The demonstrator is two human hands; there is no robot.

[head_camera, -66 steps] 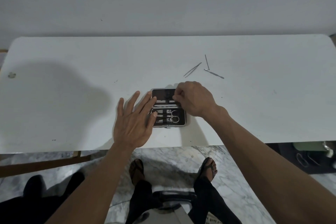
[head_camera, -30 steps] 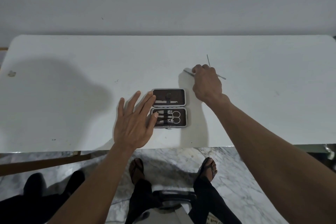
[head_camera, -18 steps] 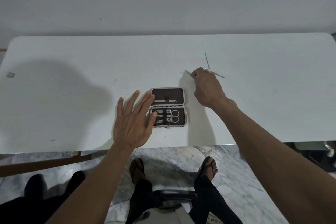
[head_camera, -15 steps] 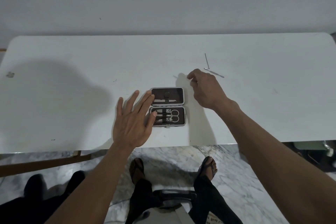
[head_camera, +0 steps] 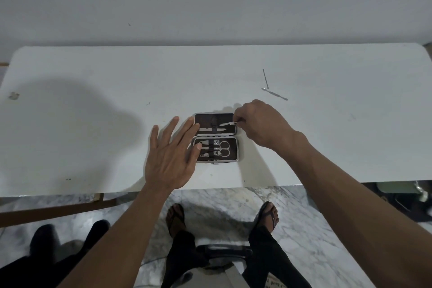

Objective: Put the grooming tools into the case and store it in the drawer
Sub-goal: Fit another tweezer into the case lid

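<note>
While the left hand (head_camera: 171, 159) lies flat and open, steadying the case (head_camera: 215, 137), the right hand (head_camera: 259, 124) pinches a slim tool (head_camera: 228, 123) over its far half.
Loading step: next, seat it under the strap; two tools (head_camera: 272, 87) wait far right on the table (head_camera: 93, 105).

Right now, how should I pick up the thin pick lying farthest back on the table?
Pinch the thin pick at mid-shaft from above, fingers either side. It lies flat on the table, running front to back, its near end almost touching the other loose tool, so grip away from that end.
</note>
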